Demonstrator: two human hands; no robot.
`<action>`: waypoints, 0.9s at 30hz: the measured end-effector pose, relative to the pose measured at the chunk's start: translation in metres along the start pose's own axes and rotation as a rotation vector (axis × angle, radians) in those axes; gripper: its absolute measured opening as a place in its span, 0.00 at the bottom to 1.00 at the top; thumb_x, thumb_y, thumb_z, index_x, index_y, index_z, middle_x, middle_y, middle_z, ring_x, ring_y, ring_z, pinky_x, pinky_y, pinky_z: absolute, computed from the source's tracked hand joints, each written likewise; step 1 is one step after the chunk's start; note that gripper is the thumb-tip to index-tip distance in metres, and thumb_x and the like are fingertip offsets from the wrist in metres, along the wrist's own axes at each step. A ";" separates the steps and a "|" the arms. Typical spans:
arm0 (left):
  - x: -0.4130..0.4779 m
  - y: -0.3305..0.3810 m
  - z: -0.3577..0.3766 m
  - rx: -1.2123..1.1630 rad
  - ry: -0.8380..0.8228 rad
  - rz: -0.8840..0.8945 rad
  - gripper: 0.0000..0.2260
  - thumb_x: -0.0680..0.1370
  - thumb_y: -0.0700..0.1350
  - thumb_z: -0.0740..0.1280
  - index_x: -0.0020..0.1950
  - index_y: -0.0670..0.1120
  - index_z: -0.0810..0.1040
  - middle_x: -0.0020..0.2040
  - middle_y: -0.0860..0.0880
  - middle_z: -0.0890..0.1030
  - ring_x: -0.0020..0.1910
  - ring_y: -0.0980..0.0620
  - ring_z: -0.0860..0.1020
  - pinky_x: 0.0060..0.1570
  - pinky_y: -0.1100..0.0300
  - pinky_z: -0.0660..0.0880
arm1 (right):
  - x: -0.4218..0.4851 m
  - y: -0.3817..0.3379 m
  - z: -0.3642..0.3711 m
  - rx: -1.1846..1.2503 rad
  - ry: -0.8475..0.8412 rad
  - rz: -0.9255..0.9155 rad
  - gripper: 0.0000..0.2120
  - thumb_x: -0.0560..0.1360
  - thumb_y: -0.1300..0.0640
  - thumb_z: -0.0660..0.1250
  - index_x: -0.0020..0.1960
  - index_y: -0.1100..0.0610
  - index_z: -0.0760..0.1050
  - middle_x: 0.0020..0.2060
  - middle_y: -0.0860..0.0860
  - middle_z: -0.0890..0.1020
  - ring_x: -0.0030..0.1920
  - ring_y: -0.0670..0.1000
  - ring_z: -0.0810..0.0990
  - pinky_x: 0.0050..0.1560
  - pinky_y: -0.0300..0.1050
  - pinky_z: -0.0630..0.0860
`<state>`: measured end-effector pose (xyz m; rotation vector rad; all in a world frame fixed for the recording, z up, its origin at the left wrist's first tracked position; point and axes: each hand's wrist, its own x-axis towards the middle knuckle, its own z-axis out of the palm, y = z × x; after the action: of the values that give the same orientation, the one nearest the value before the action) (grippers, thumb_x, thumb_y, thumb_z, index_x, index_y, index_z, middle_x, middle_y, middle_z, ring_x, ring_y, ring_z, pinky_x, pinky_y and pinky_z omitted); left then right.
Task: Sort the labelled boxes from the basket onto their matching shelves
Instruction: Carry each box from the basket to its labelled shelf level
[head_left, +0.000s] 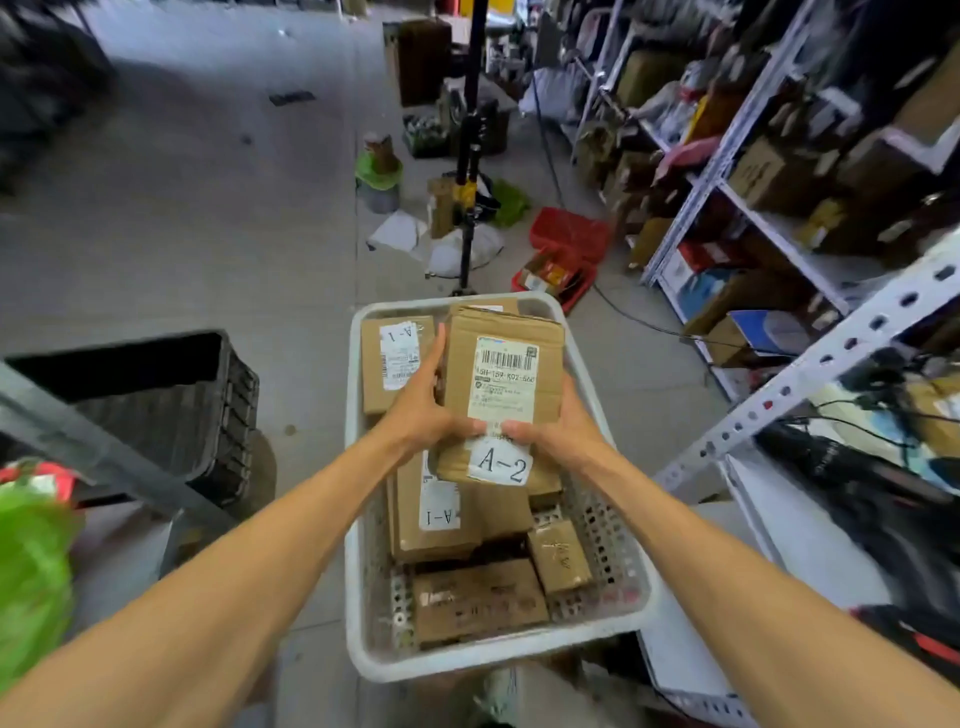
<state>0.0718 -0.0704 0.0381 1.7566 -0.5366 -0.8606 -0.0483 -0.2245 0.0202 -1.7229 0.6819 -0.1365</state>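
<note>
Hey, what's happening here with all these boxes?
A person is sorting parcels. The left hand and right hand together hold a cardboard A-2 box over a white basket. More boxes lie in the basket, including two A-1 boxes. Metal shelves stand to the right.
</note>
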 end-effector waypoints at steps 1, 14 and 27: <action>-0.004 0.014 -0.002 0.002 -0.024 0.037 0.56 0.64 0.32 0.78 0.78 0.60 0.46 0.68 0.52 0.69 0.65 0.51 0.71 0.63 0.54 0.73 | -0.011 -0.009 -0.004 0.016 0.049 -0.017 0.46 0.64 0.67 0.78 0.74 0.53 0.56 0.62 0.49 0.77 0.60 0.47 0.77 0.57 0.42 0.77; -0.094 0.116 0.027 0.026 -0.229 0.319 0.54 0.62 0.33 0.79 0.78 0.58 0.52 0.71 0.52 0.68 0.60 0.60 0.70 0.45 0.70 0.75 | -0.159 -0.085 -0.056 -0.001 0.352 -0.106 0.50 0.61 0.62 0.81 0.74 0.55 0.55 0.63 0.50 0.76 0.64 0.48 0.75 0.68 0.55 0.70; -0.250 0.103 0.095 0.118 -0.307 0.366 0.56 0.62 0.34 0.79 0.79 0.56 0.47 0.70 0.50 0.68 0.60 0.59 0.69 0.55 0.64 0.73 | -0.341 -0.055 -0.052 0.018 0.406 -0.128 0.46 0.64 0.65 0.79 0.73 0.54 0.56 0.59 0.45 0.77 0.59 0.45 0.77 0.64 0.48 0.73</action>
<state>-0.1565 0.0138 0.1906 1.5680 -1.0947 -0.8517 -0.3307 -0.0903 0.1756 -1.7376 0.8603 -0.5923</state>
